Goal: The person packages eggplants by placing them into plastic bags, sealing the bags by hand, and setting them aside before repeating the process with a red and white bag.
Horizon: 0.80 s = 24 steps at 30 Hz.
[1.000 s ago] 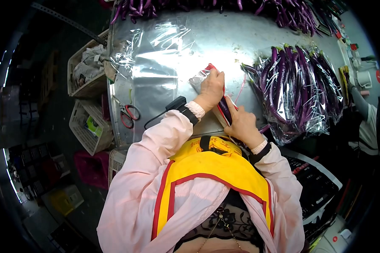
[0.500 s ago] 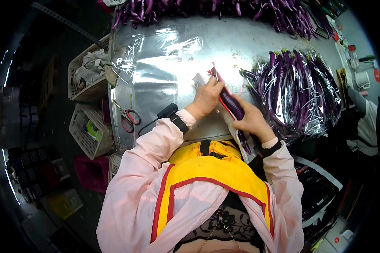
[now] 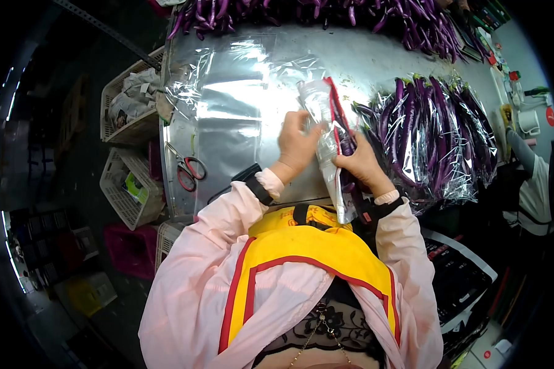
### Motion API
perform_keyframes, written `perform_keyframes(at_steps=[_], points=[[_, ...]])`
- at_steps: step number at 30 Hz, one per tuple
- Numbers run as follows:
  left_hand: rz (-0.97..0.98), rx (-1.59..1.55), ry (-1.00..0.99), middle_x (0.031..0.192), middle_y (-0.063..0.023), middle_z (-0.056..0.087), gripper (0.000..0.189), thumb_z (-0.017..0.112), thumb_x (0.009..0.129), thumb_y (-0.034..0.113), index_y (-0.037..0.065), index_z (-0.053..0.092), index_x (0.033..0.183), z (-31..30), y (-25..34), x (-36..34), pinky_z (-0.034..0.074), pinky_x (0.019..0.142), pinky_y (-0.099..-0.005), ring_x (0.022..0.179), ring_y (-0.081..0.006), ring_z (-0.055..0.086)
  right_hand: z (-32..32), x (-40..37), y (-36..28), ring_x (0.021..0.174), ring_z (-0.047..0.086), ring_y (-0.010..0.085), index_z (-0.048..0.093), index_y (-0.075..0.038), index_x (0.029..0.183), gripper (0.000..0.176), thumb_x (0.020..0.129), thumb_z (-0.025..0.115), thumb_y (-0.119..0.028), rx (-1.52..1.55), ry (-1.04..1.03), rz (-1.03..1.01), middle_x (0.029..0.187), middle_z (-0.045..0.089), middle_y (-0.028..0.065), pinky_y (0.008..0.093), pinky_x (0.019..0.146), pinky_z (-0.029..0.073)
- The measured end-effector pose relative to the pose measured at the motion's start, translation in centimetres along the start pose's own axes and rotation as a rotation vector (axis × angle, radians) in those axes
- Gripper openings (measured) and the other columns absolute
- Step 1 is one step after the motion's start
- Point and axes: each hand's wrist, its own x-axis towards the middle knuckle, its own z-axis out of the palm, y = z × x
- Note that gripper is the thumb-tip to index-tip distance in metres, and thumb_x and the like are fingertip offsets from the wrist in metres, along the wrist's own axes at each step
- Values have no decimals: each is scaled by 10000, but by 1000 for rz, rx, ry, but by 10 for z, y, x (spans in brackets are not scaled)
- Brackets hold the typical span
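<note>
A clear plastic bag with red edging (image 3: 319, 101) is tilted in front of my apron, with purple eggplant (image 3: 347, 145) showing along its right side. Around the bag and eggplant, my right hand (image 3: 364, 161) has its fingers and thumb closed. My left hand (image 3: 298, 142) is at the bag's left side, fingers bent and apart from the thumb, fingertips near the plastic. To the right lie several bagged eggplants (image 3: 421, 135) on the metal table (image 3: 289, 194).
Loose eggplants (image 3: 406, 21) line the table's far edge. Flat clear bags (image 3: 231, 117) and red-handled scissors (image 3: 191, 173) lie at the left. Crates (image 3: 126, 190) stand beyond the left edge. A co-worker's sleeve (image 3: 535, 190) is at the far right.
The red-edged bag now lies more over the eggplant, its plastic turned toward the camera. My left hand has let go of the top end and moved slightly down and left.
</note>
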Motion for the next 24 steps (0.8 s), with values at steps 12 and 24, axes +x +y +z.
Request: perform_keyframes(at_steps=[12, 24], points=[[-806, -1426, -454, 1126, -106, 709, 358, 636, 999, 304, 46, 618, 1245, 28, -18, 25, 581, 903, -392, 1004, -208, 699, 10, 36, -45, 901, 697, 293, 511, 93, 1284, 770, 650, 772, -259, -4, 19, 20, 1001, 696, 216, 367, 800, 552], [-994, -1480, -537, 1093, -131, 717, 418, 596, 1007, 384, 32, 623, 1230, 7, -40, -3, 608, 867, -389, 960, -242, 719, 19, -16, 31, 1189, 564, 252, 244, 6, 1505, 681, 990, 618, -236, 552, -45, 106, 1410, 496, 268, 334, 977, 493]])
